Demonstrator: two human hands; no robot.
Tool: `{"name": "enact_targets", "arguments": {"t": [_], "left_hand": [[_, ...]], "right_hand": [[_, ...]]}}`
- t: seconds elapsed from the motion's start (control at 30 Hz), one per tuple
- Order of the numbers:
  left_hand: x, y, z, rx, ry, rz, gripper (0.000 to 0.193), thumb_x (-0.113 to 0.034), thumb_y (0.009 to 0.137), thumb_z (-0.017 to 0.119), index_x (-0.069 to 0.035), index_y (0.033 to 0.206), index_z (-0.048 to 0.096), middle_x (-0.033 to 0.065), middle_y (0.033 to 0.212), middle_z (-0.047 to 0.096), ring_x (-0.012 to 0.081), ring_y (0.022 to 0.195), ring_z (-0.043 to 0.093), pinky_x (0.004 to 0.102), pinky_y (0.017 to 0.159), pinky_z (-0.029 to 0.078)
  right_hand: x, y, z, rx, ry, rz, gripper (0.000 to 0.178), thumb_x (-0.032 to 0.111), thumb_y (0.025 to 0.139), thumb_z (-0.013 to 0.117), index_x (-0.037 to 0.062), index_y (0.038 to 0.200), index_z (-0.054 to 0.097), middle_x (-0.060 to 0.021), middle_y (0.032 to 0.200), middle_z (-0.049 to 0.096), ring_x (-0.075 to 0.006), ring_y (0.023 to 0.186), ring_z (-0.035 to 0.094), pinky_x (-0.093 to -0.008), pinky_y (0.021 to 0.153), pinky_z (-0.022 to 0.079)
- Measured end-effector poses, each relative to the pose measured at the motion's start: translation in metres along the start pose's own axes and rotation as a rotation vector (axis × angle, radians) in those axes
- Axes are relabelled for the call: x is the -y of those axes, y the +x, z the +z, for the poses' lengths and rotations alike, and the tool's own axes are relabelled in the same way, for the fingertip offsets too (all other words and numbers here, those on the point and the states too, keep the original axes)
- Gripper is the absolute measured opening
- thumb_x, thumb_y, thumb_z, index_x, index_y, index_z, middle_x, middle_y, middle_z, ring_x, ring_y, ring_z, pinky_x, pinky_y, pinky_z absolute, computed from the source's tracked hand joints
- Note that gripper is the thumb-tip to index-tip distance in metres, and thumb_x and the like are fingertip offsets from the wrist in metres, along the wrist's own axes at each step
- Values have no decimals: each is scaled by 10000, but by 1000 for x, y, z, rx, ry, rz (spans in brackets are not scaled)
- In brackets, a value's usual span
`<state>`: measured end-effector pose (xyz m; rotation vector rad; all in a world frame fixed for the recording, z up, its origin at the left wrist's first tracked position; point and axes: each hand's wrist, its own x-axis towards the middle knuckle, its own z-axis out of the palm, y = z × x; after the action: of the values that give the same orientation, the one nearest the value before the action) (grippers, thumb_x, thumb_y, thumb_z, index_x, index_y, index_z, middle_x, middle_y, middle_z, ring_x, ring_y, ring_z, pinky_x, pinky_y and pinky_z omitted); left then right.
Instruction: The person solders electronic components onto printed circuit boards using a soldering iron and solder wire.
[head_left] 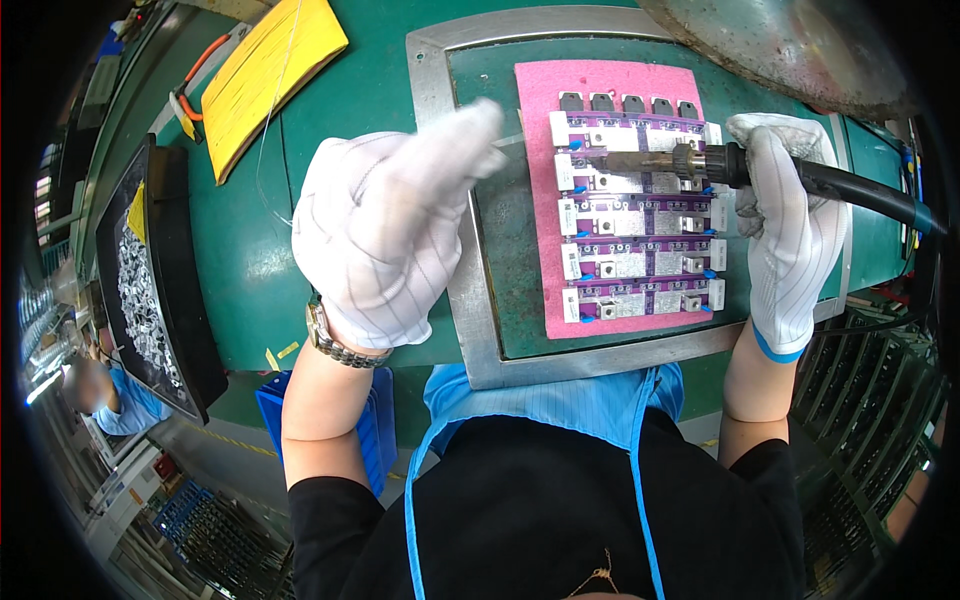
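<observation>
My right hand [790, 215], in a white striped glove with a blue cuff, is closed round the black handle of a soldering iron [735, 165]. The iron's metal tip points left, over the upper rows of purple circuit boards [630, 215]. These boards carry white blocks, metal tabs and black components along the far edge, and they lie on a pink foam mat [545, 240]. My left hand [390, 210], also gloved, is raised left of the mat, its fingers pressed together and blurred. A thin solder wire [262, 165] runs down to it, and a pale streak shows at its fingertips.
A metal frame [470, 320] surrounds the mat on the green table [235, 290]. At left are a black tray [180, 270] of small metal parts, a yellow pad [270, 85] and orange-handled pliers [195, 75]. A domed cover [790, 50] overhangs the far right. Another person [125, 400] sits far left.
</observation>
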<state>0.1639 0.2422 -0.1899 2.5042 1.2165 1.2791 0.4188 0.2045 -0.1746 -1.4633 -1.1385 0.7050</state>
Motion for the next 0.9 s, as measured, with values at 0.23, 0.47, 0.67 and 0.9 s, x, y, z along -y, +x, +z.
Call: {"name": "enact_targets", "arguments": {"t": [0.23,0.47,0.67,0.9], "left_hand": [[3,3,-2,-17,6,-41,207,-43,815,715,-109,1010,699,19,961,719,217,805,637,314,727,513],[7,4,-2,-4,-62,-68,190,-26,795,717,-110,965,708,20,937,721,216,802,636,310,727,509],[-1,7,-3,85,-54,-32,96,10,849,672,-27,936,688,89,910,712,186,781,630,271,713,503],[3,5,-1,168,-48,0,89,-33,833,699,-48,921,688,63,870,712,212,774,629,290,658,502]], "right_hand": [[-19,3,-4,-92,-116,-299,180,149,934,584,20,1022,675,-50,979,666,-26,656,513,-158,495,343],[3,2,-10,-51,-127,-103,184,147,941,599,32,1041,702,-19,874,685,-34,625,562,-152,503,383],[-3,-12,-17,-243,-123,-111,165,171,910,612,19,944,666,-57,903,698,-18,528,482,-152,469,346],[-5,-21,-4,-177,0,-59,141,124,924,630,1,990,651,-57,905,688,-31,579,523,-166,537,407]]}}
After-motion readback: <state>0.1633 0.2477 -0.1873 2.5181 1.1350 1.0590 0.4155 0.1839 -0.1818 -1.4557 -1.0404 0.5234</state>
